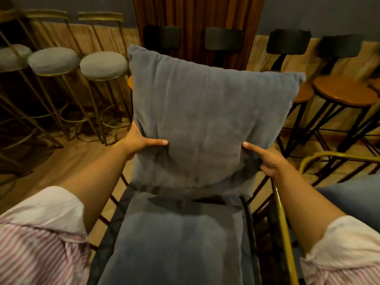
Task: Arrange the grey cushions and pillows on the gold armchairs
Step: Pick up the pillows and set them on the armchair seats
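A large grey pillow [205,112] stands upright in the middle of the view, in front of the back of an armchair. My left hand [141,140] grips its lower left edge, thumb pressed into the front. My right hand [265,159] grips its lower right edge, thumb also on the front. Below the pillow a grey seat cushion [176,239] lies flat on the armchair seat. The armchair's gold arm rail [284,229] runs down the right side. A second gold armchair [329,156] with a grey cushion [355,200] shows at the right edge.
Three gold bar stools with grey round seats [102,65] stand at the back left. Black stools with orange-brown seats [345,91] stand at the back right. A brown curtain [195,21] hangs behind. The floor [67,161] is wooden.
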The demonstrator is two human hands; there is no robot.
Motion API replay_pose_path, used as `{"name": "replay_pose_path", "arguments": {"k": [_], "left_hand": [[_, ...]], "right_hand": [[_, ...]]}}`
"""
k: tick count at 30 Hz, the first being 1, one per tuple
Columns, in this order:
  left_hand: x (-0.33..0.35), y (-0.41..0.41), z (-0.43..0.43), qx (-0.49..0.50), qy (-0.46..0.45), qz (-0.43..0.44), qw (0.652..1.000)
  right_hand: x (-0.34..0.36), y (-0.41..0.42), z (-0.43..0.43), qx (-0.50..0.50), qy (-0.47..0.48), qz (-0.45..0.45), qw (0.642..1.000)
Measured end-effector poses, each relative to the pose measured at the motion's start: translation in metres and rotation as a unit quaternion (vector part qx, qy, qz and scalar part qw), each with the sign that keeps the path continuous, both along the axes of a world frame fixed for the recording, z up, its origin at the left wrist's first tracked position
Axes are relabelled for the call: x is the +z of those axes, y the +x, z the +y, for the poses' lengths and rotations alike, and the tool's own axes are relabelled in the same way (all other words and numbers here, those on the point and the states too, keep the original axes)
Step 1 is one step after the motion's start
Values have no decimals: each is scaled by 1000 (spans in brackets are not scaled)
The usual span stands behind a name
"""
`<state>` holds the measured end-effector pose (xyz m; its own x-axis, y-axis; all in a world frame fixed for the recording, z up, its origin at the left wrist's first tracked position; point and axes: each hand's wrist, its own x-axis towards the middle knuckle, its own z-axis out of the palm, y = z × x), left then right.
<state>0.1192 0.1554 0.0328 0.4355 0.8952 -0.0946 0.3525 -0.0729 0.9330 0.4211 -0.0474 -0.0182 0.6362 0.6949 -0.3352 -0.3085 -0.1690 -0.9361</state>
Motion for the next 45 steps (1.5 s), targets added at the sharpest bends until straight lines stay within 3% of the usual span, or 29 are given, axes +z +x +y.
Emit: {"name": "replay_pose_path", "arguments": {"k": [12,18,21,24,28,33,40,42,45], "left_hand": [[-125,43,52,89,-74,-20,993],[-172,27,43,93,-91,7,991],[-176,21,42,108,-85,3,990],[-174,19,49,110,-98,7,989],[-175,19,52,97,-125,58,986],[-163,25,45,98,-48,103,989],[-136,19,1,9,-77,109,991],[-123,15,-20,-53,-60,166,983],[-99,10,-58,-154,12,304,940]], "right_hand": [[-107,1,52,-80,57,5,995],[-163,-14,44,-88,3,3,996],[-152,-18,52,-118,-24,-30,992],[-144,-7,63,-172,-86,8,981],[-152,-12,61,-170,-141,4,975],[-149,-20,59,-146,-133,-6,980],[-126,-50,19,-46,-133,-83,987],[-117,-66,2,-8,-151,-101,983],[-92,-94,-29,4,-183,-145,972]]}}
